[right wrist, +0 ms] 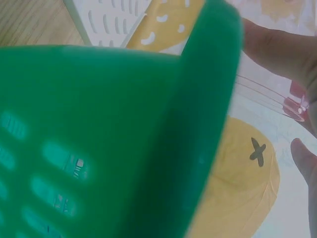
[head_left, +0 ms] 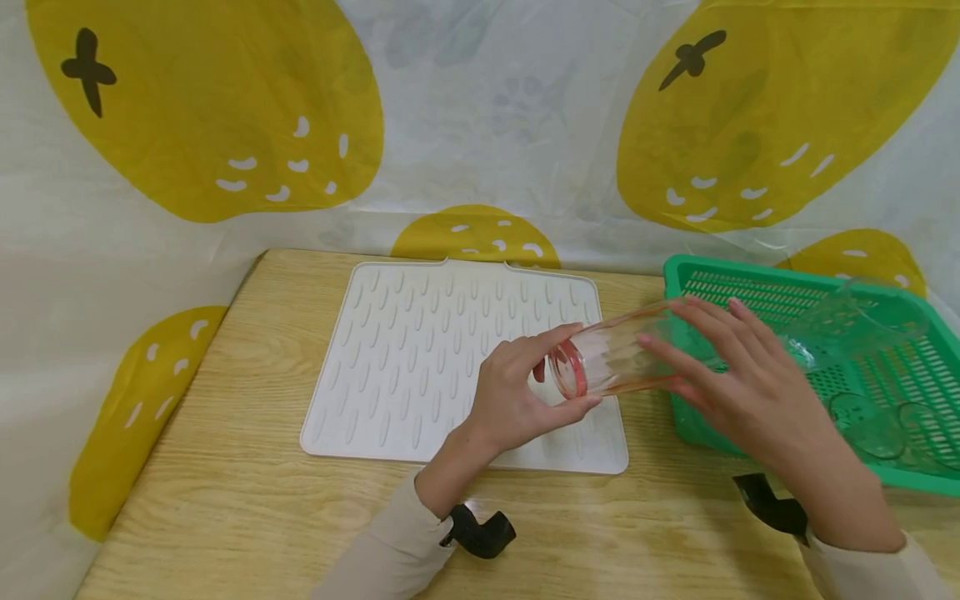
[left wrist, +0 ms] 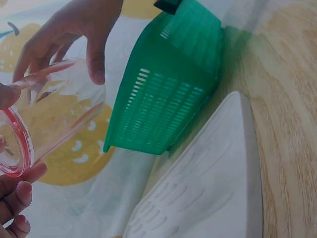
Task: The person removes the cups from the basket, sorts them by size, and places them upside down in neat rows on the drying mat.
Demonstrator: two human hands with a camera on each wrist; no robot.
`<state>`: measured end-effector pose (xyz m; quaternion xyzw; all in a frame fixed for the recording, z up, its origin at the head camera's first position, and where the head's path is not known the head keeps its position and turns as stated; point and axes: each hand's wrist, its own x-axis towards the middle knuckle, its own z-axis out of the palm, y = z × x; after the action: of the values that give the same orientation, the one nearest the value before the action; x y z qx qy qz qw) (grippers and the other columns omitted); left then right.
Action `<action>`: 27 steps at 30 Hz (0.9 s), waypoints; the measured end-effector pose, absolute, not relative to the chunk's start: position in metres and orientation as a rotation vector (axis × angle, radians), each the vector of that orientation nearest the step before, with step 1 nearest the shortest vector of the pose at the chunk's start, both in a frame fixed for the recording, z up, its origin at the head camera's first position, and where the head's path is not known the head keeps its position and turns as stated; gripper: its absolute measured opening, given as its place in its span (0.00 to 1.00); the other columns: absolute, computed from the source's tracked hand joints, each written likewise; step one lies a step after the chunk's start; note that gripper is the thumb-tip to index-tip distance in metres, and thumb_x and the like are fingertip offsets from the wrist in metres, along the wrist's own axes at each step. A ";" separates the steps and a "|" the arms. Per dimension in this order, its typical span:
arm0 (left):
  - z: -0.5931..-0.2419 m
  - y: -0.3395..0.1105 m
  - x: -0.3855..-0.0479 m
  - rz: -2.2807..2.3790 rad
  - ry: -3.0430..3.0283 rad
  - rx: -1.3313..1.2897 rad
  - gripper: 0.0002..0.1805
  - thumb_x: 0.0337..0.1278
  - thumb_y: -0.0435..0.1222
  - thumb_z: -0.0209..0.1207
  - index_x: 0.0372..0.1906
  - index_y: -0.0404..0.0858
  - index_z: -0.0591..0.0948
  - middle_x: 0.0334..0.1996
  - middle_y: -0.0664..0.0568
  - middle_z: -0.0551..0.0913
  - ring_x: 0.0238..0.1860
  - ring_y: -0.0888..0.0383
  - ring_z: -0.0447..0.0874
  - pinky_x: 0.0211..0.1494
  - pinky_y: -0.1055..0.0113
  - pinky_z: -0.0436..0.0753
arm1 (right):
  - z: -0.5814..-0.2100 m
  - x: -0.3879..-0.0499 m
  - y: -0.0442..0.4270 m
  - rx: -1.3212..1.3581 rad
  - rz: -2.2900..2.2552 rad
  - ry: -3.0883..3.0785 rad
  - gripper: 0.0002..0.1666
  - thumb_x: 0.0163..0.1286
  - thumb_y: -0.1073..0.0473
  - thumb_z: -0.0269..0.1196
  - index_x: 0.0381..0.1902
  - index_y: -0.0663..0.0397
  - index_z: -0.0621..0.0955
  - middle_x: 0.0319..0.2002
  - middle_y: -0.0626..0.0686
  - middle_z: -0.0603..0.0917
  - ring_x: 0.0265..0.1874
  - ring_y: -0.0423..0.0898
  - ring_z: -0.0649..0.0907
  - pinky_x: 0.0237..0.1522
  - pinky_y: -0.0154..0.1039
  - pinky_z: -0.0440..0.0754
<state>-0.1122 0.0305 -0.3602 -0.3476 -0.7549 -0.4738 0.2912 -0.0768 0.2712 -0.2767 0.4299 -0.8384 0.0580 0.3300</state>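
A clear glass tumbler with a pinkish tint and a red ring at one end is held tilted in the air, above the right edge of a white ridged mat. My left hand grips the red-ringed end between thumb and fingers. Around the other end, my right hand holds the tumbler, fingers over the top, near the green basket. In the left wrist view the tumbler spans both hands. The basket wall covers much of the right wrist view.
Several clear glasses lie in the basket, one leaning up at the back and others lower at the front. A wooden table carries mat and basket. Behind hangs a white cloth with yellow fruit prints.
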 end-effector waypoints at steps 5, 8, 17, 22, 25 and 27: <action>-0.359 0.023 -0.113 -1.282 -2.022 -0.955 0.37 0.32 0.46 0.76 0.56 0.43 0.79 0.23 0.59 0.76 0.24 0.64 0.68 0.29 0.76 0.66 | -0.279 -0.078 0.269 1.138 0.139 -2.208 0.24 0.79 0.47 0.42 0.61 0.51 0.75 0.58 0.69 0.73 0.55 0.65 0.73 0.64 0.58 0.61; -0.358 0.019 -0.114 -1.272 -2.035 -0.966 0.37 0.32 0.47 0.76 0.56 0.44 0.79 0.24 0.58 0.77 0.24 0.65 0.69 0.30 0.76 0.67 | -0.282 -0.079 0.267 1.141 0.135 -2.206 0.24 0.79 0.47 0.42 0.61 0.51 0.74 0.58 0.69 0.73 0.55 0.66 0.73 0.64 0.56 0.62; -0.357 0.009 -0.119 -1.283 -2.029 -1.007 0.36 0.33 0.45 0.76 0.56 0.42 0.79 0.27 0.57 0.79 0.26 0.63 0.71 0.31 0.75 0.70 | -0.287 -0.082 0.259 1.139 0.106 -2.241 0.23 0.80 0.48 0.40 0.62 0.46 0.75 0.58 0.71 0.71 0.55 0.68 0.72 0.59 0.56 0.67; -0.356 0.005 -0.120 -1.276 -2.021 -1.016 0.37 0.33 0.45 0.76 0.56 0.41 0.79 0.27 0.56 0.79 0.27 0.63 0.71 0.32 0.74 0.71 | -0.291 -0.084 0.255 1.119 0.064 -2.246 0.24 0.80 0.48 0.39 0.63 0.45 0.73 0.58 0.70 0.71 0.55 0.68 0.72 0.55 0.59 0.68; -0.356 0.002 -0.121 -1.276 -2.036 -1.014 0.36 0.33 0.45 0.76 0.56 0.42 0.79 0.27 0.56 0.78 0.27 0.62 0.71 0.31 0.75 0.70 | -0.294 -0.086 0.253 1.125 0.053 -2.250 0.24 0.80 0.48 0.38 0.64 0.45 0.73 0.59 0.70 0.70 0.57 0.67 0.71 0.58 0.58 0.67; -0.356 -0.001 -0.122 -1.277 -2.047 -1.014 0.36 0.34 0.44 0.75 0.56 0.42 0.79 0.27 0.56 0.79 0.27 0.62 0.71 0.31 0.75 0.70 | -0.296 -0.087 0.252 1.128 0.047 -2.264 0.25 0.80 0.47 0.37 0.64 0.43 0.72 0.60 0.69 0.70 0.58 0.66 0.71 0.57 0.58 0.68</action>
<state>-0.1220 -0.0007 -0.3556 -0.3743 -0.7554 -0.4713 0.2590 -0.0870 0.2517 -0.2964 0.4251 -0.8535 0.0176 0.3010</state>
